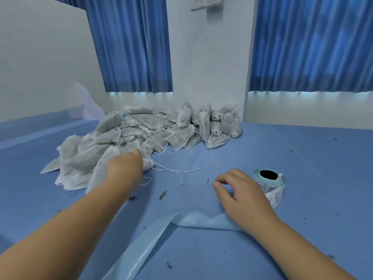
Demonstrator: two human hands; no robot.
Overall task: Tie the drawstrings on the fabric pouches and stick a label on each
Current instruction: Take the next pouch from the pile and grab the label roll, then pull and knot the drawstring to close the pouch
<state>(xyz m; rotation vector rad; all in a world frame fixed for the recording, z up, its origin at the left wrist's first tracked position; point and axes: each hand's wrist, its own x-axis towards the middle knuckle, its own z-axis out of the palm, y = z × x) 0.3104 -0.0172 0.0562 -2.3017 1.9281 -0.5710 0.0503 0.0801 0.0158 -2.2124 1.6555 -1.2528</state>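
A flat surface (302, 158) covered with blue cloth is seen. A large heap of white fabric pouches (129, 134) is laid on its far left part and reaches back to the wall. Loose drawstrings (177, 170) are spread from the heap onto the cloth. A roll of labels (270, 178) is placed at the right, well apart from the heap. A pale blue strip (161, 237) is stretched across the near part. Small dark and green crumbs (163, 195) are scattered over the cloth.
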